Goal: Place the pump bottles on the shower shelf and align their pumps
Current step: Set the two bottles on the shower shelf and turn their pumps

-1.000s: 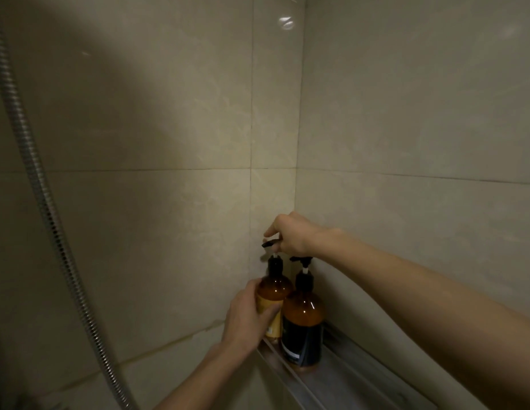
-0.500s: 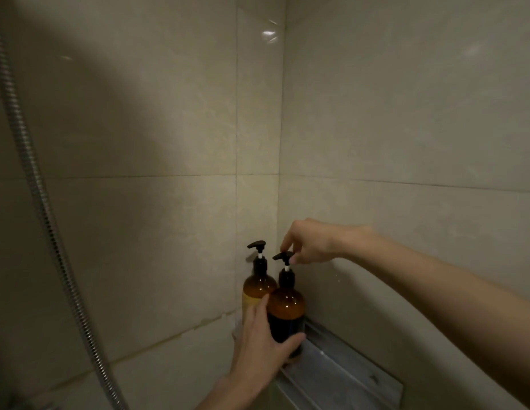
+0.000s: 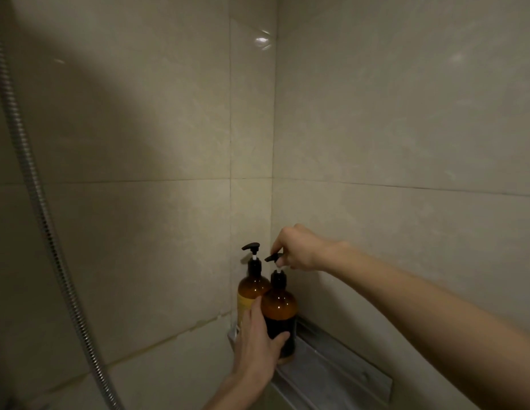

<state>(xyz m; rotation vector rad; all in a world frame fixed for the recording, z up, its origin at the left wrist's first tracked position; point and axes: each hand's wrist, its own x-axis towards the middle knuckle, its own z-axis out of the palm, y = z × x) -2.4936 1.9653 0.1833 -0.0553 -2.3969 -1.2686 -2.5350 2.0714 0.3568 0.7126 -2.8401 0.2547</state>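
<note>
1. Since half a second ago the right hand [image 3: 299, 250] has kept its grip pinched on the near bottle's pump head [image 3: 274, 257], whose spout now points toward 9 o'clock, the same way as the far bottle's pump [image 3: 251, 247].
2. The left hand [image 3: 258, 347] has stayed wrapped around the lower body of the near bottle [image 3: 279, 306], thumb across its dark front at 5 o'clock of the bottle, fingers behind on its left side.
3. Both amber bottles stand upright at the corner end of the shower shelf [image 3: 340, 371], touching or just beside each other; the far bottle [image 3: 252, 288] sits at 10 o'clock of the near one, tight in the wall corner.
4. The view has shifted slightly; the bottles hold the same places on the shelf as before.
5. The far bottle's yellowish label is mostly hidden behind the left hand and the near bottle.
6. The near bottle's dark label cannot be read in the dim light.
7. The base of both bottles is covered by the left hand, so their contact with the shelf is not visible.
8. The right fingertips hide the back of the pump head.
9. A metal shower hose [image 3: 36, 202] runs down the frame toward 7 o'clock, cut off at top and bottom.
10. The shelf's near end is cut off by the right forearm.
</note>
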